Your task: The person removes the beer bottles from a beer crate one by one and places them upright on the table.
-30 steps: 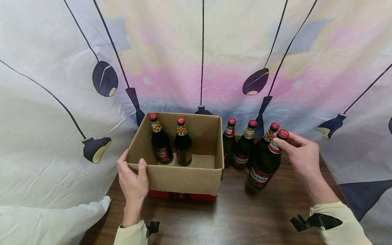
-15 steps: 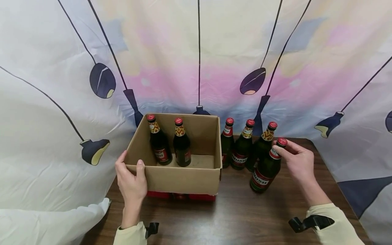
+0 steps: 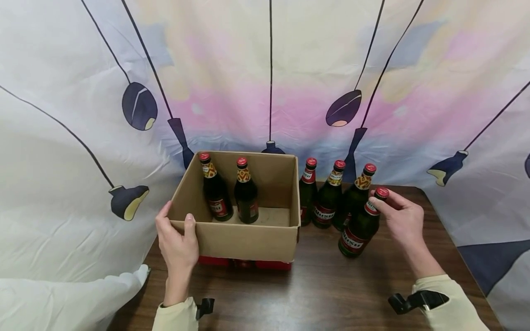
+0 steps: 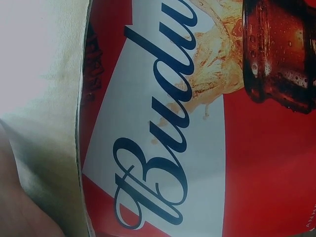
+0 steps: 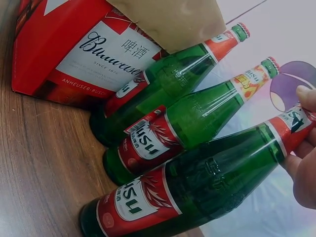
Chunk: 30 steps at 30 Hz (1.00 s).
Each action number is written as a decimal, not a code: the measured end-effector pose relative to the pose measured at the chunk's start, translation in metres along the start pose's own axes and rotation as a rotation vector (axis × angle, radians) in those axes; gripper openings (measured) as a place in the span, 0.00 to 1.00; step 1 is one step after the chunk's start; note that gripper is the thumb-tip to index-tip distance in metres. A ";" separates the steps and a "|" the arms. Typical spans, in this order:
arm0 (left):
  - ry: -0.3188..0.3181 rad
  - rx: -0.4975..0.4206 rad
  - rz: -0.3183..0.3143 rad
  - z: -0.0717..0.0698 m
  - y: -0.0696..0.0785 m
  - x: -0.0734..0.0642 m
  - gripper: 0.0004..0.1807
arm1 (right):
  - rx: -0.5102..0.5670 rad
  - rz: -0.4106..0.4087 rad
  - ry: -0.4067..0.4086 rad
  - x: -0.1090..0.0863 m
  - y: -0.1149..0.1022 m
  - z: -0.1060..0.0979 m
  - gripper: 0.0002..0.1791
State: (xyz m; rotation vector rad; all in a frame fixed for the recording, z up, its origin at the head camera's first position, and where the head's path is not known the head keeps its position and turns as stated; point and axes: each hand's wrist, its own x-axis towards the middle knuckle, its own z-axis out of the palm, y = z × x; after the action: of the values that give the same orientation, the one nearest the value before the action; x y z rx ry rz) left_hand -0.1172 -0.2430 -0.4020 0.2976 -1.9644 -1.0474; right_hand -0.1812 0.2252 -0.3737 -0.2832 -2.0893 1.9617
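Observation:
My right hand (image 3: 405,220) pinches the neck of a green beer bottle (image 3: 359,231) with a red cap and red label. That bottle leans slightly toward the hand, its base at the tabletop. Behind it three more beer bottles stand upright in a row; the middle one (image 3: 327,204) shows its label. My left hand (image 3: 179,246) grips the front left corner of an open cardboard box (image 3: 246,241), thumb on the front flap. Two dark beer bottles stand inside, the left one (image 3: 217,197) near the back left corner. The box's printed red side (image 4: 266,163) fills the left wrist view.
The brown wooden table (image 3: 323,294) carries the box and bottles. A patterned curtain (image 3: 232,92) hangs close behind them. White cloth (image 3: 70,299) bunches at the table's left edge.
From a second ago, my right hand has lowered the bottle a little, bringing its base down to the table. Over the last half second almost nothing moves. The left hand stays on the box.

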 end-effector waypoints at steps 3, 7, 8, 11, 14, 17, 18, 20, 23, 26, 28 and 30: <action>-0.003 -0.002 0.002 0.000 0.000 0.000 0.34 | 0.019 -0.005 0.006 0.001 0.001 0.000 0.20; -0.003 -0.005 0.004 0.001 0.000 0.001 0.34 | 0.015 -0.020 0.002 0.003 0.002 0.000 0.21; -0.004 -0.004 0.003 0.001 0.000 0.001 0.34 | 0.013 -0.022 0.003 0.003 0.002 0.000 0.21; -0.008 -0.003 -0.005 0.001 0.000 0.001 0.34 | 0.005 -0.030 0.000 0.004 0.002 -0.001 0.21; -0.010 -0.001 -0.019 0.001 0.000 0.000 0.34 | 0.002 -0.033 -0.011 0.005 0.002 -0.001 0.22; -0.011 -0.001 -0.024 0.000 -0.001 0.000 0.34 | -0.012 -0.038 -0.020 0.005 0.002 -0.002 0.23; -0.012 -0.001 -0.024 0.000 -0.001 0.000 0.34 | -0.022 -0.041 -0.020 0.005 0.002 -0.002 0.24; -0.013 -0.005 -0.019 0.000 -0.001 0.000 0.34 | -0.046 -0.051 -0.018 0.006 0.003 -0.002 0.25; -0.014 -0.009 -0.015 0.001 -0.001 0.001 0.34 | -0.109 -0.056 -0.011 0.006 0.002 -0.003 0.27; -0.016 -0.009 -0.018 0.001 -0.001 0.001 0.34 | -0.156 -0.051 -0.011 0.007 0.001 -0.004 0.27; -0.017 -0.007 -0.020 0.000 -0.001 0.001 0.34 | -0.157 -0.044 -0.015 0.007 0.001 -0.005 0.28; -0.017 -0.007 -0.019 0.000 0.000 0.001 0.34 | -0.144 -0.039 -0.020 0.007 0.002 -0.005 0.28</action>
State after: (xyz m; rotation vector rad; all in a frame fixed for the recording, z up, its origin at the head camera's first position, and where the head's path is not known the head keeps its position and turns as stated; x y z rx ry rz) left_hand -0.1179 -0.2434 -0.4021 0.3052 -1.9765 -1.0714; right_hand -0.1860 0.2326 -0.3750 -0.2488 -2.2356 1.8030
